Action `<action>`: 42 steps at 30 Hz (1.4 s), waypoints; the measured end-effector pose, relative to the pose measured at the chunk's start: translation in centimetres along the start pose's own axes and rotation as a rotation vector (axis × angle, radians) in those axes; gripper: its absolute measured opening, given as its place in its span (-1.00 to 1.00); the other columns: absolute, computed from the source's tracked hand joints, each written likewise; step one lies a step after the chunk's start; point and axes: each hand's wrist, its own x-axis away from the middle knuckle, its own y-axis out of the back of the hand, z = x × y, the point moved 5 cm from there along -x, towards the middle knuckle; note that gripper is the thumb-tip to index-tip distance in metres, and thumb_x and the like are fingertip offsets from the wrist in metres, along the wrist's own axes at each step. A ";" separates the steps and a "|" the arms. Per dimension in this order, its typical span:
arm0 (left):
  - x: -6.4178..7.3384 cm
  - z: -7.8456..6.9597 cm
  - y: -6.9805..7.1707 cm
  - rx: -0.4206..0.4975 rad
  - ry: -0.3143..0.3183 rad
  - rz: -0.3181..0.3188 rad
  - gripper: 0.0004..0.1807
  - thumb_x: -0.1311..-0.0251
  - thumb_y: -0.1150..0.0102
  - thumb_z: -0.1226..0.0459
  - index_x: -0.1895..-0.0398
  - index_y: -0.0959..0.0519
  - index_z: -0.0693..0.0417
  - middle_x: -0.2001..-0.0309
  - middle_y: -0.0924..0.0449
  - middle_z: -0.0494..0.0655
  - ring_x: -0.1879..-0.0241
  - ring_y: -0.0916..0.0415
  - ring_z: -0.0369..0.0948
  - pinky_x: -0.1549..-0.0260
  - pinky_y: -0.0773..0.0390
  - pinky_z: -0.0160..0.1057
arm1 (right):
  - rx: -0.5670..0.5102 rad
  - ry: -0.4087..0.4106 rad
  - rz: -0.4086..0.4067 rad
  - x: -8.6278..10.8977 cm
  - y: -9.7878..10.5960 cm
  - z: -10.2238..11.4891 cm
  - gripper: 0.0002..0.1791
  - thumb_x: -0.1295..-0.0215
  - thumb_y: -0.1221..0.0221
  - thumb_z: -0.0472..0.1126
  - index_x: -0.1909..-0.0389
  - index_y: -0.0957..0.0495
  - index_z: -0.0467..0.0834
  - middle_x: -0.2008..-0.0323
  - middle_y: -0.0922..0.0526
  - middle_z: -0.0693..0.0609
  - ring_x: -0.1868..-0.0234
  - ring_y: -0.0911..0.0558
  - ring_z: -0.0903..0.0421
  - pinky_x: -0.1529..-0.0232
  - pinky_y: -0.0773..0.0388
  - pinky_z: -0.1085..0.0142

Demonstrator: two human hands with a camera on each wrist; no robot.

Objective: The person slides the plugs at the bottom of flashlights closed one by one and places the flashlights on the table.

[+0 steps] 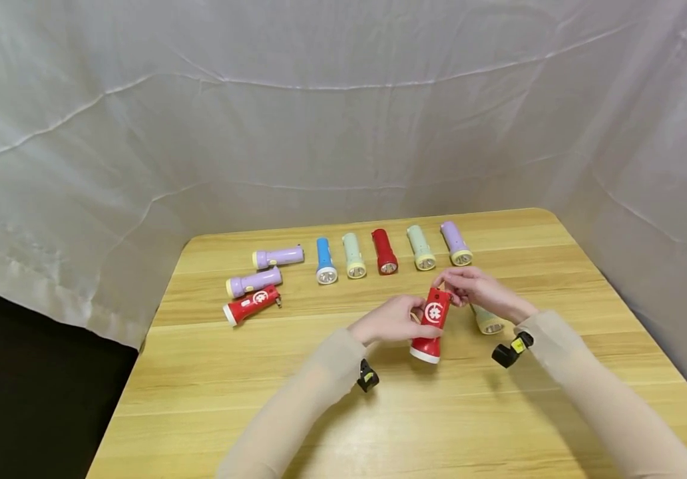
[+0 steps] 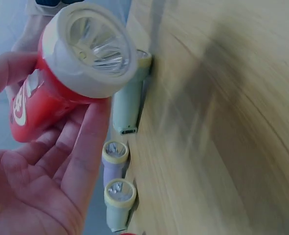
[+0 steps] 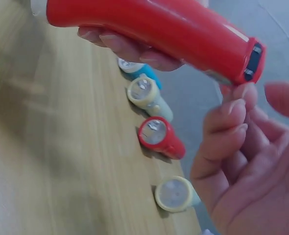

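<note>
My left hand (image 1: 393, 320) grips a red flashlight (image 1: 427, 344) with a white head ring, held above the table with its lens end toward me. In the left wrist view, the thumb and fingers go round its body and the clear lens shows. My right hand (image 1: 480, 291) is at the tail end. In the right wrist view, bent fingertips (image 3: 249, 94) touch or nearly touch the underside of the tail, while the thumb stands apart from it. A dark slot with metal pieces (image 3: 253, 61) shows in the tail. A pale green flashlight (image 1: 488, 322) lies partly hidden beneath the right hand.
Along the back of the wooden table (image 1: 212, 412) stretches a row of flashlights: blue (image 1: 323, 256), pale green (image 1: 352, 251), red (image 1: 383, 246), pale green (image 1: 419, 245) and purple (image 1: 454, 241). At left lie two purple flashlights (image 1: 280, 257) and a red flashlight (image 1: 253, 304) with prongs out.
</note>
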 end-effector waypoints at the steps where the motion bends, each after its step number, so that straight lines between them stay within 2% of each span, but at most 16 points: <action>1: -0.2 0.0 -0.1 0.033 0.015 -0.012 -0.72 -0.18 -0.40 0.07 0.19 -0.60 0.00 0.31 -0.66 -0.22 0.35 -0.56 -0.37 0.30 -0.59 -0.43 | -0.009 -0.004 -0.041 0.2 0.4 0.1 -0.69 -0.64 0.15 -0.10 0.04 -0.56 -0.10 0.48 -0.54 0.19 0.47 -0.46 0.30 0.42 -0.43 0.48; 6: -1.1 0.1 -0.6 0.143 0.097 -0.096 -0.72 -0.13 -0.44 0.01 0.29 -0.62 -0.04 0.41 -0.65 -0.21 0.42 -0.52 -0.35 0.41 -0.50 -0.40 | -0.060 0.000 -0.228 1.7 2.2 0.2 -0.72 -0.63 0.12 -0.08 0.05 -0.57 -0.04 0.50 -0.53 0.16 0.46 -0.49 0.28 0.40 -0.49 0.45; 11: -1.7 -0.1 -0.6 0.163 0.162 -0.196 -0.68 -0.10 -0.46 -0.02 0.36 -0.60 -0.03 0.50 -0.61 -0.20 0.52 -0.47 -0.34 0.51 -0.43 -0.40 | -0.139 0.058 -0.322 3.1 3.4 0.5 -0.71 -0.63 0.10 -0.10 0.12 -0.62 0.06 0.48 -0.55 0.16 0.46 -0.49 0.29 0.39 -0.51 0.45; 16: -2.3 -0.4 -0.7 0.161 0.212 -0.269 -0.65 -0.08 -0.47 -0.05 0.45 -0.60 -0.03 0.59 -0.59 -0.20 0.58 -0.47 -0.28 0.58 -0.40 -0.39 | -0.217 0.098 -0.335 4.3 4.1 0.3 -0.70 -0.62 0.10 -0.13 0.10 -0.64 0.02 0.47 -0.57 0.16 0.45 -0.51 0.29 0.38 -0.53 0.46; 20: -2.9 -0.3 -1.0 0.167 0.242 -0.312 -0.65 -0.06 -0.49 -0.04 0.49 -0.61 -0.02 0.60 -0.62 -0.18 0.58 -0.52 -0.23 0.58 -0.42 -0.38 | -0.228 0.078 -0.338 4.9 4.2 -0.2 -0.71 -0.62 0.09 -0.13 0.09 -0.64 0.01 0.45 -0.57 0.15 0.43 -0.52 0.28 0.36 -0.55 0.47; 23: -3.4 0.0 -1.0 0.150 0.279 -0.350 -0.63 -0.05 -0.49 -0.06 0.49 -0.62 -0.01 0.59 -0.63 -0.20 0.58 -0.48 -0.28 0.56 -0.41 -0.37 | -0.213 0.058 -0.348 5.3 4.2 -0.5 -0.72 -0.61 0.07 -0.12 0.09 -0.63 0.00 0.45 -0.56 0.15 0.42 -0.51 0.29 0.35 -0.54 0.47; 33: -5.6 1.8 -1.6 0.055 0.402 -0.411 -0.51 0.01 -0.51 -0.14 0.62 -0.51 0.00 0.65 -0.48 -0.22 0.64 -0.33 -0.28 0.61 -0.31 -0.33 | -0.077 0.057 -0.365 5.9 3.8 -0.9 -0.76 -0.61 0.07 -0.11 0.04 -0.57 -0.05 0.45 -0.51 0.15 0.41 -0.49 0.28 0.37 -0.53 0.46; 37: -6.3 2.3 -1.9 0.029 0.435 -0.424 -0.51 0.02 -0.50 -0.17 0.60 -0.52 -0.03 0.61 -0.49 -0.24 0.60 -0.35 -0.28 0.58 -0.33 -0.35 | -0.043 0.066 -0.359 6.0 3.6 -1.0 -0.75 -0.61 0.06 -0.13 0.01 -0.55 -0.15 0.45 -0.53 0.14 0.42 -0.50 0.27 0.38 -0.54 0.43; 42: -6.6 2.5 -2.0 -0.030 0.460 -0.440 -0.52 0.01 -0.48 -0.19 0.49 -0.57 0.00 0.52 -0.53 -0.21 0.51 -0.38 -0.27 0.50 -0.36 -0.35 | 0.040 0.030 -0.354 5.8 3.2 -1.3 -0.71 -0.61 0.05 -0.10 -0.02 -0.53 -0.20 0.46 -0.52 0.14 0.44 -0.50 0.26 0.40 -0.55 0.39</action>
